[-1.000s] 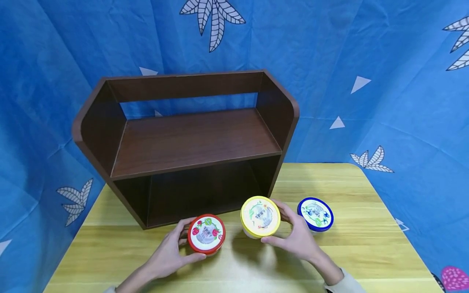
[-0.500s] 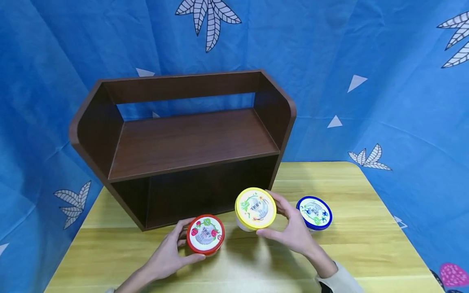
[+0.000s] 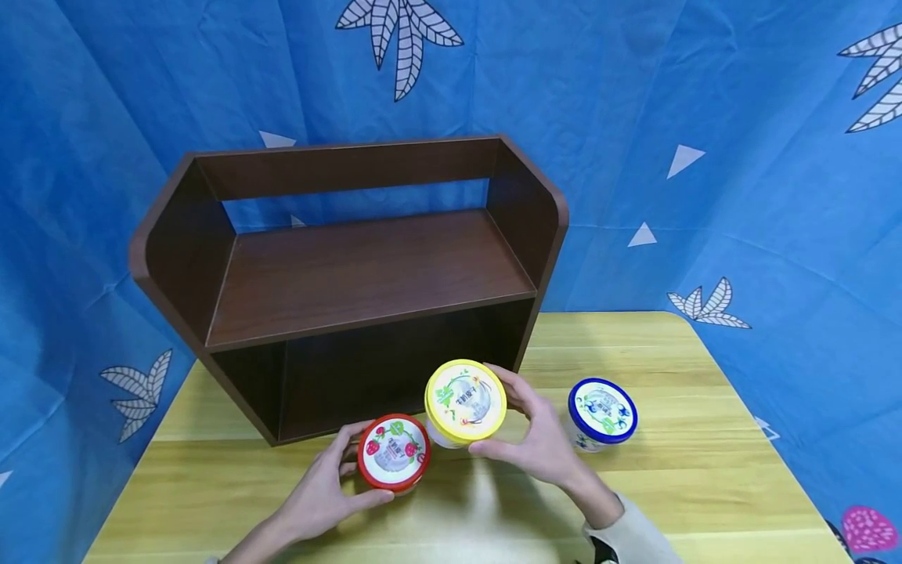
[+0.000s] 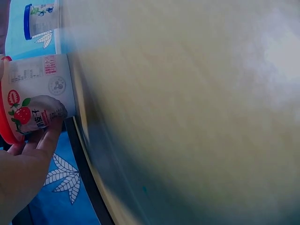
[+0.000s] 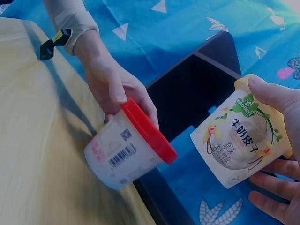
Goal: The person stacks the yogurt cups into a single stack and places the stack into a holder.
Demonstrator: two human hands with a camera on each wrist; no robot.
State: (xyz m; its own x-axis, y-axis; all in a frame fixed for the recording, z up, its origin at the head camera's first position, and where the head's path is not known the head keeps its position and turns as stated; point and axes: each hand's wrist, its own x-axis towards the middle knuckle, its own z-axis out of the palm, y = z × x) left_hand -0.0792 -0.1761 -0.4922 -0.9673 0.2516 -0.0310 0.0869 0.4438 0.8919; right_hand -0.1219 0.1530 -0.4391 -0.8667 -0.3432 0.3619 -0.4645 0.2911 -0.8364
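Note:
My left hand (image 3: 324, 486) grips a white tub with a red lid (image 3: 395, 453) by its side, in front of the shelf unit. Strawberries are printed on this tub, and it is on or very near the tabletop. My right hand (image 3: 539, 435) holds a similar tub with a yellow lid (image 3: 465, 403), thumb and fingers round its rim. The right wrist view shows the yellow-lidded tub (image 5: 236, 136) raised off the table. In the head view the two lids almost meet, the yellow one behind and right of the red. A blue-lidded tub (image 3: 602, 411) stands to the right, untouched.
A dark brown two-tier shelf unit (image 3: 373, 270) stands behind my hands, with its upper board and lower compartment facing me. Under everything lies a light wooden table (image 3: 705, 470). Blue patterned cloth (image 3: 620, 117) hangs at the back and sides.
My right hand has moved left and slightly away from me with the yellow-lidded tub, nearing the red-lidded one. The left hand keeps its grip in nearly the same place.

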